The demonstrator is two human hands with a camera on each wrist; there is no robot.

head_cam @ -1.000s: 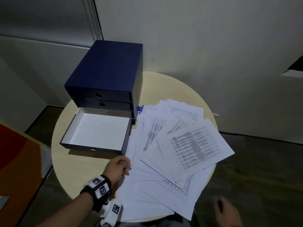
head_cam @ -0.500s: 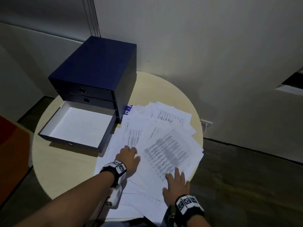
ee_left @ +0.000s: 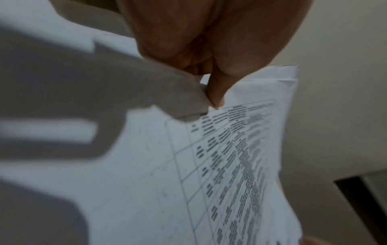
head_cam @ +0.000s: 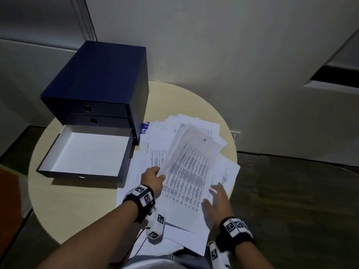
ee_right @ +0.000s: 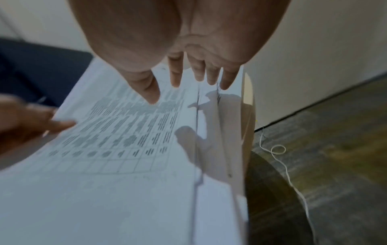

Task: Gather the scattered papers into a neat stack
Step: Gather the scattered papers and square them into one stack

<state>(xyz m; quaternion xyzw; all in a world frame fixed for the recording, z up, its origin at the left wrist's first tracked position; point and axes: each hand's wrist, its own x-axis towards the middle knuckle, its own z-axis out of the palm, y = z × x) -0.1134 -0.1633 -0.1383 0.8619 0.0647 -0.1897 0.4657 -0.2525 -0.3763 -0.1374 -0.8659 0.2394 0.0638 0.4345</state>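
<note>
Several printed sheets [head_cam: 186, 171] have come up off the round table [head_cam: 81, 206] since half a second ago, when both palms lay flat on the spread. They now tilt up along their left edge, while the rest of the scattered papers [head_cam: 194, 237] lie fanned beneath, just beside the open drawer [head_cam: 85, 152] of the blue drawer box [head_cam: 101, 78]. The left hand [head_cam: 152, 178] pinches that raised edge between thumb and fingers. The right hand [head_cam: 216, 205] hovers over the sheets' right side with its fingers straight and spread, gripping nothing. Gathering has begun, it seems, but most of the pile looks unsquared.
</note>
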